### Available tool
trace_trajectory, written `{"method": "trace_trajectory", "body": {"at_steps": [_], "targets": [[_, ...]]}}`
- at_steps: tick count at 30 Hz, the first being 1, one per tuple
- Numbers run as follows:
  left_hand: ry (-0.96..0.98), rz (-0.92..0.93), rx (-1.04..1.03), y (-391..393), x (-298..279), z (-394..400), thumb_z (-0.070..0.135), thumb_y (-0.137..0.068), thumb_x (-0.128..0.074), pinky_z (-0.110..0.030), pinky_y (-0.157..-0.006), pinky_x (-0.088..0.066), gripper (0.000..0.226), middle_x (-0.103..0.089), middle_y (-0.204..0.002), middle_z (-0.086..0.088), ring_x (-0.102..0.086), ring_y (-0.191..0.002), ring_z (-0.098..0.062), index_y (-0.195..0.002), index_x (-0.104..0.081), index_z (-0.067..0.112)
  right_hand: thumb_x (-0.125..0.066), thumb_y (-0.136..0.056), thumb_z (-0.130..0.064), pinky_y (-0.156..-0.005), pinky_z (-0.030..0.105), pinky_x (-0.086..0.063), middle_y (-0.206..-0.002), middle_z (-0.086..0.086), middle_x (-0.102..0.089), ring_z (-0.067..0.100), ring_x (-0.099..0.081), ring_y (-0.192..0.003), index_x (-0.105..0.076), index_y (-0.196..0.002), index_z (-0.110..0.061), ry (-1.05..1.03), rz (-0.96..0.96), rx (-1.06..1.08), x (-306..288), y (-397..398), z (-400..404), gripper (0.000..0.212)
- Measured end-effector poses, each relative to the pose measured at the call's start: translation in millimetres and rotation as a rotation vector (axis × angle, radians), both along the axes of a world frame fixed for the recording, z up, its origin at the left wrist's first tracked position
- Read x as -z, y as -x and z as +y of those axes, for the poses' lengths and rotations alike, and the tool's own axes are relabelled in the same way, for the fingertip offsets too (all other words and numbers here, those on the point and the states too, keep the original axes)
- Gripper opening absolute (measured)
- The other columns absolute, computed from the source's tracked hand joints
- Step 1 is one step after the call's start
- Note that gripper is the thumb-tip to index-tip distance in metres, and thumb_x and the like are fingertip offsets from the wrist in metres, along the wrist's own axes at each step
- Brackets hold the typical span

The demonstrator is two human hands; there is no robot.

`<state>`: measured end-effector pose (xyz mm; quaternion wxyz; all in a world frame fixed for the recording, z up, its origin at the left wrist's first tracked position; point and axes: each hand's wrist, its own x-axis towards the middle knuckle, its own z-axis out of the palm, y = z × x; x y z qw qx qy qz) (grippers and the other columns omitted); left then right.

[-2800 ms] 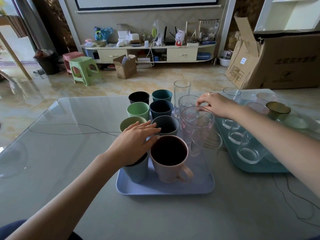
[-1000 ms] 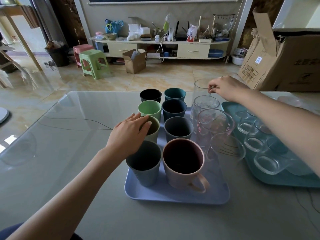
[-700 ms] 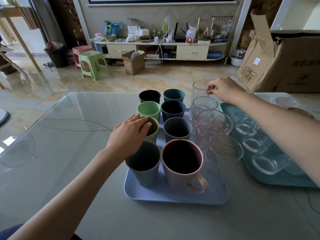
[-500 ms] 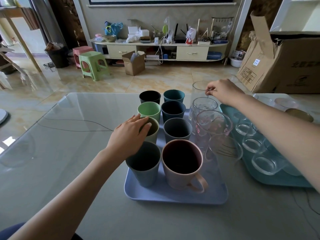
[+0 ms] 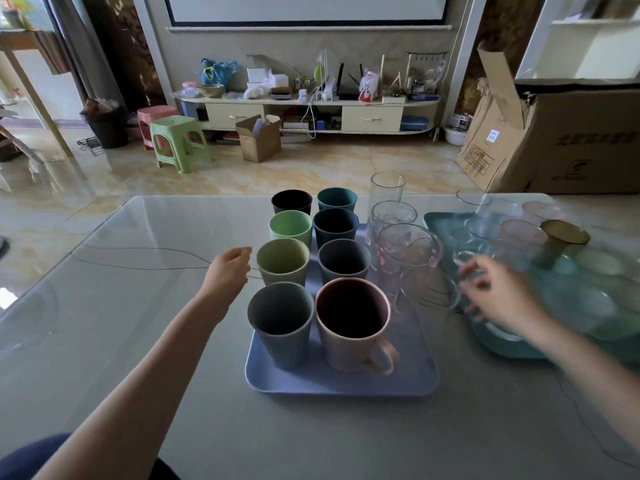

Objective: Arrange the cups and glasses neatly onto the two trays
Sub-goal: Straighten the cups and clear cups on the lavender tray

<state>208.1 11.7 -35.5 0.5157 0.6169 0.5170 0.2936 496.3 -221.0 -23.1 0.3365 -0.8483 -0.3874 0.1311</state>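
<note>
Cups [image 5: 283,260] stand untouched; both hands [image 5: 227,271] have pulled back.

Your left hand [image 5: 227,271] hovers loosely curled, holding nothing, just left of the blue tray [image 5: 341,381] of coloured cups on the bench [image 5: 121,341]. Your right hand [image 5: 498,294], blurred, fingers spread, reaches between the clear glasses [image 5: 408,251] and the teal tray [image 5: 502,348].
</note>
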Motion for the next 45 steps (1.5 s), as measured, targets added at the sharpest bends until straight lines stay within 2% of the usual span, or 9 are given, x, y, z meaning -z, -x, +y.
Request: {"method": "trace_trajectory", "body": {"at_steps": [4, 9, 12, 14, 18, 28, 33, 40, 45], "targets": [[0.126, -0.038, 0.044, 3.0, 21.3, -16.9, -0.002, -0.09, -0.048, -0.03, -0.064, -0.046, 0.022, -0.066, -0.066, -0.004, -0.054, -0.065, -0.019, -0.087, -0.069, 0.006, -0.057, -0.092, -0.022, -0.036, 0.027, -0.048, -0.068, 0.017, -0.064, 0.023, -0.06, -0.04, -0.053, -0.083, -0.011, 0.23, 0.244, 0.006, 24.1, 26.4, -28.8, 0.014], [0.121, -0.146, 0.014, -6.5, 6.0, -29.2, 0.007, -0.093, -0.046, -0.027, -0.062, -0.045, 0.027, -0.061, -0.068, -0.009, -0.054, -0.064, -0.019, -0.073, -0.063, 0.014, -0.053, -0.094, -0.031, -0.038, 0.024, -0.047, -0.069, 0.013, -0.063, 0.022, -0.061, -0.043, -0.052, -0.084, -0.012, 0.353, 0.335, -0.047, 34.2, 43.4, -32.4, 0.021], [0.157, -0.229, 0.016, -8.8, -5.5, -18.5, 0.029, -0.1, -0.033, -0.037, -0.1, -0.044, 0.042, -0.061, -0.101, -0.034, -0.06, -0.101, -0.038, -0.112, -0.063, 0.003, -0.052, -0.094, -0.028, -0.041, 0.026, -0.05, -0.07, 0.013, -0.061, 0.022, -0.061, -0.047, -0.053, -0.084, -0.012, 0.307, 0.327, -0.03, 29.5, 40.2, -34.8, 0.02], [0.197, -0.27, 0.073, -15.1, -7.5, -8.7, 0.044, -0.101, -0.023, -0.043, -0.112, -0.033, 0.054, -0.055, -0.132, -0.018, -0.051, -0.124, -0.031, -0.139, -0.042, 0.011, -0.052, -0.094, -0.029, -0.042, 0.026, -0.051, -0.071, 0.013, -0.062, 0.023, -0.062, -0.049, -0.053, -0.084, -0.014, 0.332, 0.336, -0.035, 28.0, 39.6, -34.9, 0.019], [0.18, -0.317, 0.167, -31.2, -4.3, -3.8, 0.048, -0.1, -0.017, -0.035, -0.081, -0.05, 0.045, -0.062, -0.11, -0.003, -0.061, -0.097, -0.02, -0.13, -0.044, 0.028, -0.051, -0.094, -0.029, -0.041, 0.025, -0.049, -0.072, 0.012, -0.062, 0.023, -0.062, -0.05, -0.053, -0.086, -0.014, 0.365, 0.349, -0.051, 30.9, 42.0, -30.3, 0.017], [0.201, -0.328, 0.153, -28.2, 3.1, 15.5, 0.052, -0.096, -0.031, -0.048, -0.103, -0.042, 0.054, -0.059, -0.124, -0.015, -0.056, -0.114, -0.034, -0.135, -0.045, 0.017, -0.052, -0.094, -0.03, -0.046, 0.027, -0.052, -0.071, 0.01, -0.062, 0.022, -0.063, -0.052, -0.055, -0.086, -0.013, 0.363, 0.336, -0.087, 26.4, 44.6, -24.6, 0.018], [-0.022, -0.027, 0.116, -42.8, -14.9, 30.9, 0.039, -0.093, -0.05, -0.026, -0.065, -0.049, 0.041, -0.061, -0.09, -0.007, -0.058, -0.078, -0.02, -0.121, -0.055, 0.01, -0.051, -0.094, -0.03, -0.046, 0.027, -0.051, -0.071, 0.01, -0.061, 0.022, -0.062, -0.054, -0.056, -0.091, -0.01, 0.372, 0.329, -0.09, 25.7, 45.2, -27.4, 0.021], [-0.154, 0.149, 0.072, -52.1, -21.8, 46.2, 0.014, -0.088, -0.057, -0.024, -0.056, -0.045, 0.013, -0.061, -0.075, -0.005, -0.052, -0.062, -0.015, -0.096, -0.067, 0.011, -0.052, -0.094, -0.031, -0.046, 0.028, -0.052, -0.069, 0.011, -0.062, 0.02, -0.06, -0.049, -0.057, -0.09, -0.01, 0.384, 0.285, -0.107, 28.5, 41.5, -21.8, 0.022], [-0.195, 0.209, 0.064, -53.4, -22.0, 47.9, 0.018, -0.089, -0.058, -0.027, -0.062, -0.049, 0.021, -0.064, -0.083, -0.006, -0.057, -0.07, -0.018, -0.104, -0.066, 0.007, -0.051, -0.094, -0.03, -0.047, 0.028, -0.052, -0.068, 0.011, -0.061, 0.021, -0.061, -0.05, -0.056, -0.09, -0.009, 0.376, 0.258, -0.132, 29.4, 41.5, -20.1, 0.022]]}}
